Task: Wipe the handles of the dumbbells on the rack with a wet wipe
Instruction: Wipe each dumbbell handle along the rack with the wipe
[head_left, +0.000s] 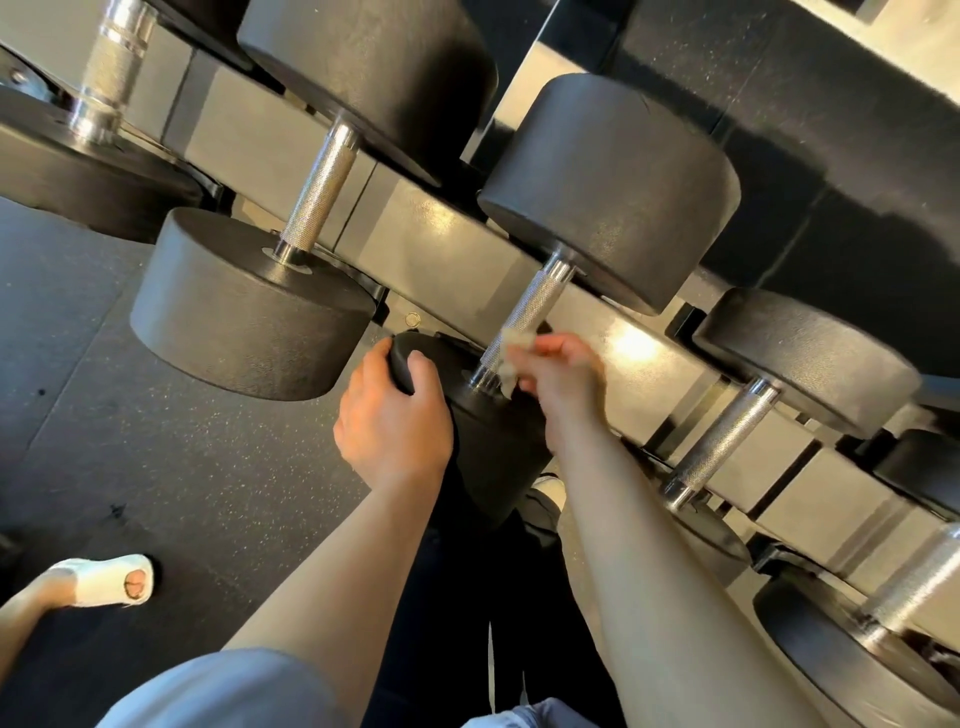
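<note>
A black dumbbell with a knurled steel handle (530, 312) lies on the grey rack (447, 244) in the middle of the view. My right hand (558, 379) pinches a small white wet wipe (511, 351) against the near end of that handle. My left hand (392, 415) grips the rim of the dumbbell's near head (483, 441). Its far head (618, 182) rests on the rack's far rail.
More dumbbells lie on either side: one handle (322, 192) to the left, one handle (722, 441) to the right, others at the frame edges. Below the rack is dark speckled rubber floor (156, 441). A foot in a white sandal (104, 579) stands at the lower left.
</note>
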